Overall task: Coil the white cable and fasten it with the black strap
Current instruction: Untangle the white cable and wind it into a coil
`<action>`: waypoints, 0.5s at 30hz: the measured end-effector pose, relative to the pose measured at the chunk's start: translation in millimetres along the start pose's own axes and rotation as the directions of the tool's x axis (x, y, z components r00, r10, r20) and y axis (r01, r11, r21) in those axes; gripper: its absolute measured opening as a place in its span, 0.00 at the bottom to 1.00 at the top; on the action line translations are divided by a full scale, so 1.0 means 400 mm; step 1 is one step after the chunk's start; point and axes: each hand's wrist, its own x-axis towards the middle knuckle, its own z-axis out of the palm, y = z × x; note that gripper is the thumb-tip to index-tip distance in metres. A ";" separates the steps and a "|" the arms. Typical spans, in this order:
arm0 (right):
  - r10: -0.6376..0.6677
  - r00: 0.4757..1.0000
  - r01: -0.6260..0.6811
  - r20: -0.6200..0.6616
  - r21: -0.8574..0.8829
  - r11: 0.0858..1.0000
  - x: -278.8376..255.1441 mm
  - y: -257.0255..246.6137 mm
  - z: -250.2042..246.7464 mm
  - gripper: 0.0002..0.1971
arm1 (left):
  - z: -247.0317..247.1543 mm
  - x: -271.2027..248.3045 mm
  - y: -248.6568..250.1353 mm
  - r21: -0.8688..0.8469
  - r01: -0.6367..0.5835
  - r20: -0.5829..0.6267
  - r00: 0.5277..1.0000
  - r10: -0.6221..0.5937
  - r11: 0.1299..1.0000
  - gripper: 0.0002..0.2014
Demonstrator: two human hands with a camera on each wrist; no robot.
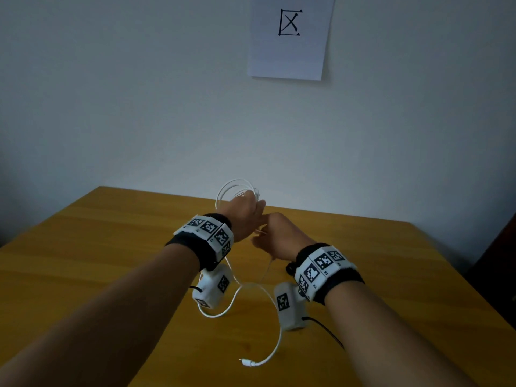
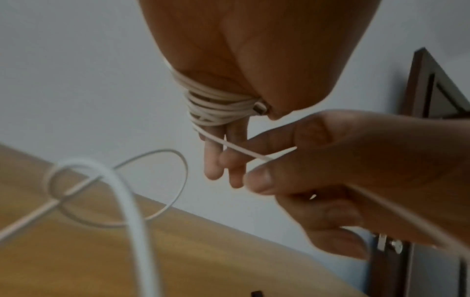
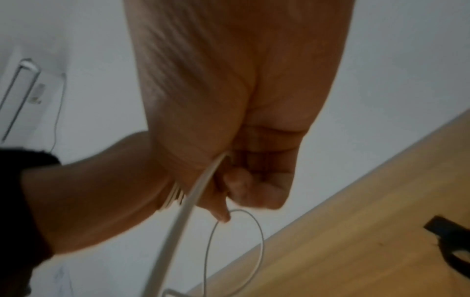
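Note:
Above the table's far half, my left hand (image 1: 247,215) holds up the white cable (image 1: 237,188), several turns of it wound round the fingers (image 2: 216,162). The thumb pins a connector end (image 2: 259,109) against the coil (image 2: 216,104). Just right of it, my right hand (image 1: 275,236) pinches the strand that leaves the coil (image 2: 244,150), fingers curled round it (image 3: 254,170). The loose tail loops over the table to its plug (image 1: 247,363). The black strap (image 3: 452,249) lies on the table by my right wrist, mostly hidden in the head view (image 1: 290,268).
The wooden table (image 1: 111,247) stands against a pale wall with a marked paper sheet (image 1: 289,37). Dark furniture (image 1: 499,261) is beyond the table's right edge. White camera boxes hang under both wrists (image 1: 212,289), (image 1: 290,305), with a black lead trailing right.

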 end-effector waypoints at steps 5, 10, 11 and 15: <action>0.121 0.990 -0.137 0.072 0.300 0.944 -0.006 0.001 -0.001 0.19 | 0.006 -0.002 -0.044 0.251 -0.016 0.079 0.997 -0.004 0.968 0.11; 0.131 0.985 -0.167 0.112 0.428 0.888 -0.003 0.003 -0.006 0.17 | -0.009 -0.025 -0.035 0.318 0.013 0.012 1.000 -0.018 0.948 0.13; 0.128 0.986 -0.161 0.105 0.424 0.891 -0.001 0.004 -0.008 0.18 | -0.012 -0.029 -0.032 0.331 0.026 0.003 1.000 -0.029 0.943 0.13; 0.120 0.987 -0.155 0.111 0.402 0.902 -0.001 0.005 -0.016 0.18 | -0.021 -0.024 -0.047 0.390 0.040 0.009 0.999 -0.048 0.920 0.13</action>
